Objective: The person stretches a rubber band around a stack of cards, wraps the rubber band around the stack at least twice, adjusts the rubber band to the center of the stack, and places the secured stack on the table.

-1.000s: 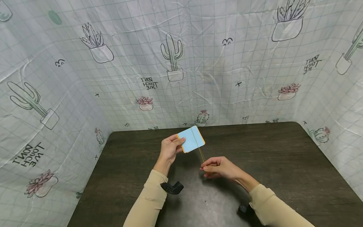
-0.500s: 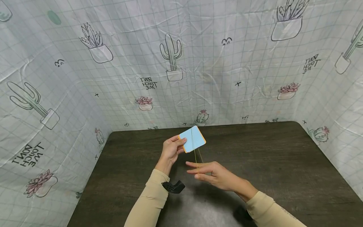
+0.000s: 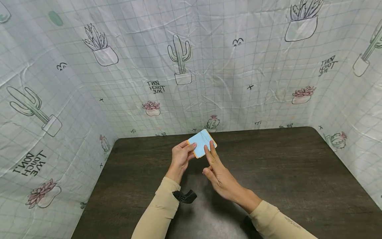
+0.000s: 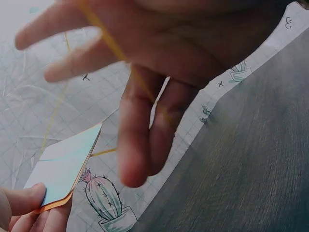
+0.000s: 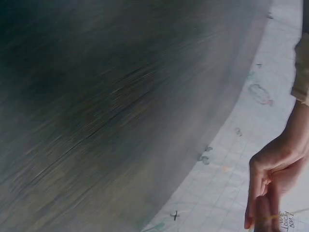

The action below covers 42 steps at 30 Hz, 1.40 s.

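A person's right hand (image 3: 222,176) is uncurled, fingers extended, a thin yellow band (image 4: 116,49) stretched across it. At its 10 o'clock, the left hand (image 3: 179,156) pinches light-blue, orange-edged cards (image 3: 198,143) between thumb and fingers; the cards sit at the left hand's 2 o'clock and the right's 11, above a dark bench (image 3: 268,159). Cactus-print cloth (image 3: 221,73) hangs at 12.
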Motion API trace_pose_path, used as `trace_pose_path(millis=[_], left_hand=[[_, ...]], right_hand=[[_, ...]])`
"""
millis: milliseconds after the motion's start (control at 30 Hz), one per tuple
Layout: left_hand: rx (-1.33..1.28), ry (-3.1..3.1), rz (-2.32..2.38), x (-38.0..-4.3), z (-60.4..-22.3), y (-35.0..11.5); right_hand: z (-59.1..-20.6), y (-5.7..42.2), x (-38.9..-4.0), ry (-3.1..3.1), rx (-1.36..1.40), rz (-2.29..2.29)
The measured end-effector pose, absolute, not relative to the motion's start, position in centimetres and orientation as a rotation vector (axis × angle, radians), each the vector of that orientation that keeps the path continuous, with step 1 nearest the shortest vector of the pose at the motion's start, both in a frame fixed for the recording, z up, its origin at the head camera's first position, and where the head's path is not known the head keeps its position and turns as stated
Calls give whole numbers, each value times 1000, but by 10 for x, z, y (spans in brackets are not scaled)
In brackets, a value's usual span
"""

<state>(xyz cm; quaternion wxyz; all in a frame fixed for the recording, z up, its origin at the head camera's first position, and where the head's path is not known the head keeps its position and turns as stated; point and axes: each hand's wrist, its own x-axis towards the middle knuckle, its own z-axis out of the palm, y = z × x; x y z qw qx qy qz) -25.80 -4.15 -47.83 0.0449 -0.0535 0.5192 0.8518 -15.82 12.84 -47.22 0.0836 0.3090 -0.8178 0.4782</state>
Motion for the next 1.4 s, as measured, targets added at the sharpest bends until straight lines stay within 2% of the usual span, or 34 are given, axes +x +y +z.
trace_pose_path(millis=[400, 833, 1167, 1400], left_hand=[[-218, 1755, 2765, -255, -468, -35], [-177, 1787, 2840, -257, -469, -38], [131, 1872, 2730, -254, -477, -50], [374, 2002, 2545, -251, -476, -58]], right_hand=[[-452, 126, -169, -2455, 368, 1765], [-453, 125, -159, -2394, 396, 2173], [-453, 150, -180, -2210, 286, 2767], [-454, 164, -196, -2267, 133, 2843]])
